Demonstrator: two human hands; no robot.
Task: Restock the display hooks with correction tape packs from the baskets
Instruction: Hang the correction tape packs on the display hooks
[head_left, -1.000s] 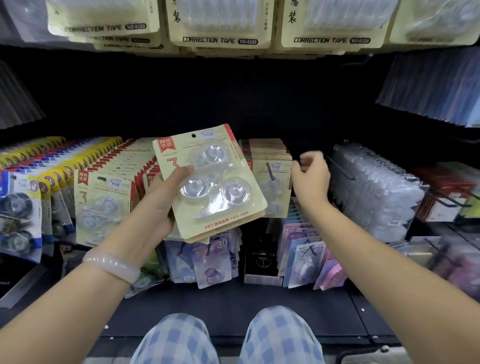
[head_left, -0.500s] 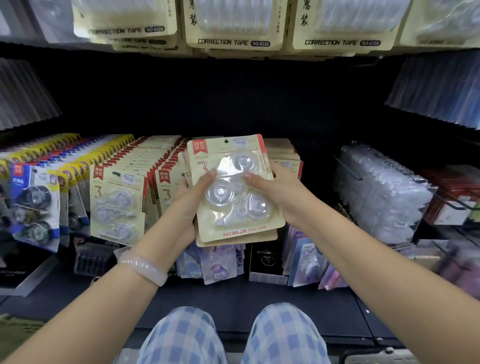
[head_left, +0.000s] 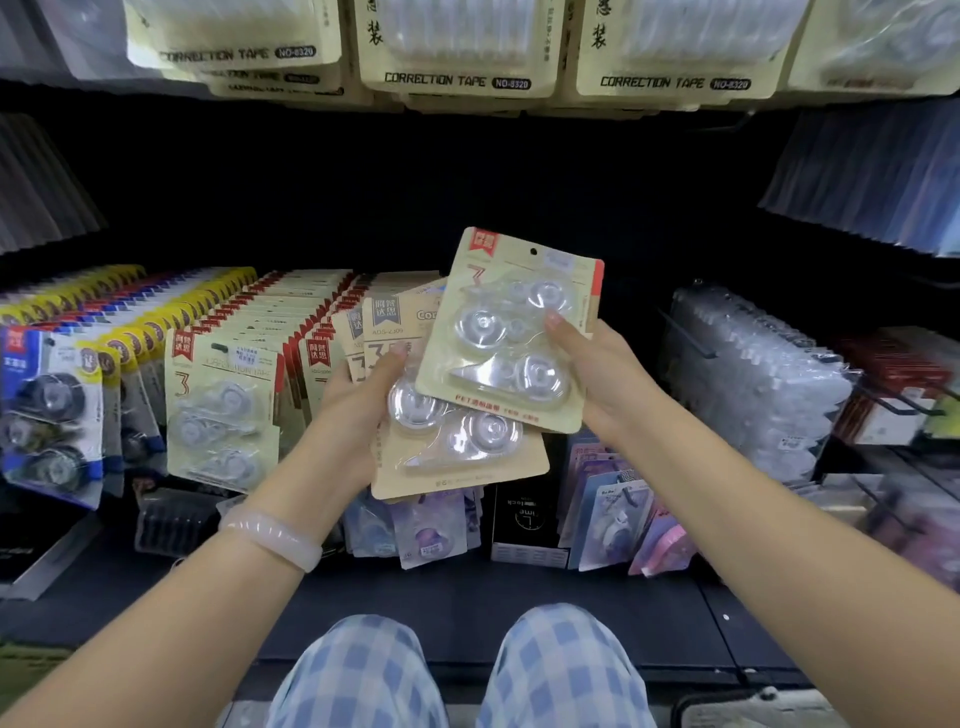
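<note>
My right hand (head_left: 597, 379) grips one cream correction tape pack (head_left: 511, 332) by its right edge, lifted up and right of the rest, its hang hole at the top. My left hand (head_left: 358, 405) holds a small stack of the same packs (head_left: 457, 457) from the left, thumb on the front one. The same kind of pack fills the display hooks (head_left: 223, 415) to the left in long rows. No basket is in view.
Blue and yellow tape packs (head_left: 49, 410) hang at the far left, clear blister packs (head_left: 753, 384) on hooks at the right. Small purple and pink packs (head_left: 426, 530) stand on the lower shelf. Larger correction tape cards (head_left: 457, 52) hang overhead. My knees are at the bottom.
My right hand came across to the stack, took the top pack and drew it up and to the right. The left hand keeps hold of the other packs.
</note>
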